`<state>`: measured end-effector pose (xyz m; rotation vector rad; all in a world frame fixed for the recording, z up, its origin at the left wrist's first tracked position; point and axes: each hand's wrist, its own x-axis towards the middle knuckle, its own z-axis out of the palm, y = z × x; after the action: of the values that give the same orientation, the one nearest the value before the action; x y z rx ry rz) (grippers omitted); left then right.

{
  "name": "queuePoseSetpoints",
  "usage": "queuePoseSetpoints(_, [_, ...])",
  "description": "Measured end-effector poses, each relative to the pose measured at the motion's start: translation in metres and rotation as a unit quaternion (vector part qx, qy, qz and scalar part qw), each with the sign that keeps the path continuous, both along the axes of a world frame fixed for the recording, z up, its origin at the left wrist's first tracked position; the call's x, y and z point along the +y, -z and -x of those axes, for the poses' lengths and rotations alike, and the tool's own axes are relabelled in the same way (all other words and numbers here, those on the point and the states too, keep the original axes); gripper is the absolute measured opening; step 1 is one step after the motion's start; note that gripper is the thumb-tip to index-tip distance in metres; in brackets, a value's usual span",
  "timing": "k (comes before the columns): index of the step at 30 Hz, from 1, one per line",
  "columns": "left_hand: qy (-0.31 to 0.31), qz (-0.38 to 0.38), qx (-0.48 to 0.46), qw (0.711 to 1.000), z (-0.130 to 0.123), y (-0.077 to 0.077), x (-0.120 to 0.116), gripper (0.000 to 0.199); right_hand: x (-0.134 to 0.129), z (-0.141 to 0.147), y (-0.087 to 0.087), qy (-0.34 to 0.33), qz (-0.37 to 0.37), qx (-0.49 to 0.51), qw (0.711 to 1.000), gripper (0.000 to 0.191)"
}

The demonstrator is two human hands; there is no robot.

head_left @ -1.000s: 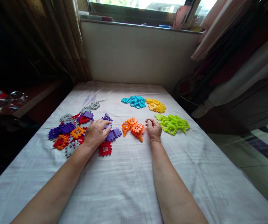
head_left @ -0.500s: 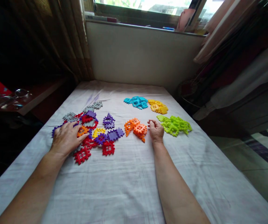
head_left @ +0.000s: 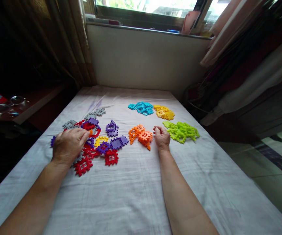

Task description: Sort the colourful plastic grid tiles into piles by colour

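Note:
My left hand (head_left: 68,143) is closed over the mixed pile at the left, pinching an orange interlocking plastic block (head_left: 91,132) whose tip shows past the fingers. Around it lie red window-shaped blocks (head_left: 83,165), purple blocks (head_left: 116,143), a yellow block (head_left: 101,141) and grey blocks (head_left: 69,124); some are hidden beneath the hand. My right hand (head_left: 161,137) rests on the sheet, its fingers curled into a loose fist with nothing showing in it. It sits between a small orange pile (head_left: 144,136) and a lime-green pile (head_left: 183,131).
Toward the back are a blue pile (head_left: 143,108) and a yellow pile (head_left: 164,112). The blocks lie on a pale sheet (head_left: 121,199) over a flat surface. Glasses (head_left: 17,100) lie on a dark side table at left. Clothes (head_left: 251,88) hang at right.
My left hand has closed on the orange block, which lay half under its fingers. The whole view has shifted slightly; my right hand keeps its place beside the orange pile.

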<state>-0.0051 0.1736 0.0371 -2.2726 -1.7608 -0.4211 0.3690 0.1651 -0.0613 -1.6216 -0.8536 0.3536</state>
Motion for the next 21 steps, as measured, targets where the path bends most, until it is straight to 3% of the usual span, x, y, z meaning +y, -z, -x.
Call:
queuePoseSetpoints(6, [0.124,-0.004,-0.048,0.991,-0.080,-0.009,-0.003,0.043,0.001,-0.001,0.003,-0.006,0.000,0.000,1.000,0.033])
queuePoseSetpoints(12, [0.190,0.060,-0.037,0.979,-0.164,0.000,0.000,0.033,0.002,-0.001,0.003,-0.007,-0.003,0.000,1.000,0.034])
queuePoseSetpoints(17, [0.203,0.104,-0.019,0.973,-0.191,0.011,-0.001,0.027,0.001,0.000,0.000,-0.008,0.001,-0.001,1.000,0.034])
queuePoseSetpoints(21, [0.232,0.122,-0.044,0.964,-0.186,0.018,-0.005,0.025,0.000,0.001,-0.001,-0.010,0.005,0.001,1.000,0.034])
